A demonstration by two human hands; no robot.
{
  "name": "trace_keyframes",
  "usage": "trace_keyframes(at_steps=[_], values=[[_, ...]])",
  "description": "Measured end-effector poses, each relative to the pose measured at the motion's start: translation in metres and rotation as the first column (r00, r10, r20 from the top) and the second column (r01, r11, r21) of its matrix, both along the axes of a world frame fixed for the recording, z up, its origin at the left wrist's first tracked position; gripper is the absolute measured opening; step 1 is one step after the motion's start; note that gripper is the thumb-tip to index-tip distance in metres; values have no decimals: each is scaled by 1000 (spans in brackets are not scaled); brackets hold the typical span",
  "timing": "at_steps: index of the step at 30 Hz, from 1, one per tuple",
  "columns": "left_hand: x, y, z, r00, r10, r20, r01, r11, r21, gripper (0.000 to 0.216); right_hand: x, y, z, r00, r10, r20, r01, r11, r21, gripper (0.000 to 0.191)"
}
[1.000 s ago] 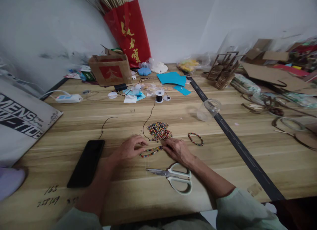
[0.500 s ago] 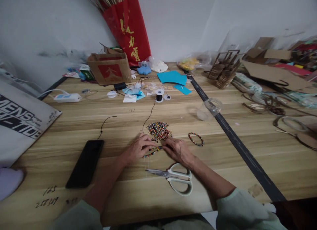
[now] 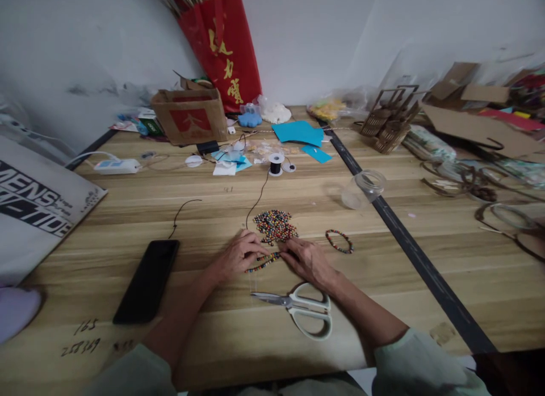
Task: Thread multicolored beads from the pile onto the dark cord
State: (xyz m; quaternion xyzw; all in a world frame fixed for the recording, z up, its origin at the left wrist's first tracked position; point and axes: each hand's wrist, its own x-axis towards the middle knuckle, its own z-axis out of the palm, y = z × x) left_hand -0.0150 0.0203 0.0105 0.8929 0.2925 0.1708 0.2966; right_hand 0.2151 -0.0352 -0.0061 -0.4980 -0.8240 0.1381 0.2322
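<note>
A short string of small multicoloured beads (image 3: 264,265) lies doubled on the table between my hands. At its left part, the fingers of my left hand (image 3: 238,254) are closed on the string. My right hand (image 3: 307,261) pinches the string's right end, its fingertips mostly hidden under the hand. Just beyond the fingers is a heap of loose beads (image 3: 275,225). A finished-looking bead bracelet (image 3: 339,241) lies in a loop to the right. Scissors (image 3: 298,306) with pale handles rest in front of my hands, blades pointing left.
A black phone (image 3: 147,282) lies left of my forearm. Beyond the beads stands a spool of black cord (image 3: 276,164), its cord trailing toward my left hand. A clear jar (image 3: 361,190) lies on its side at right. Bags, blue paper (image 3: 298,133) and a power strip (image 3: 117,166) line the back.
The view has shifted very slightly. Both hands stay at the bead string, with hardly any movement of the fingers.
</note>
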Motion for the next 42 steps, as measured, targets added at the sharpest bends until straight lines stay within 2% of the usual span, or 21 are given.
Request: trace_keyframes(at_steps=[9, 18, 42], values=[[-1, 1, -5, 1000, -18, 17, 18, 1000, 26, 28, 0, -1, 1, 1000, -5, -3, 4, 1000, -14, 5], [0, -2, -1, 1000, -21, -14, 22, 998, 62, 29, 0, -1, -1, 1000, -16, -4, 16, 999, -45, 6], [-6, -1, -1, 1000, -8, 25, 7, 1000, 12, 30, 0, 0, -3, 1000, -9, -10, 9, 1000, -18, 7]])
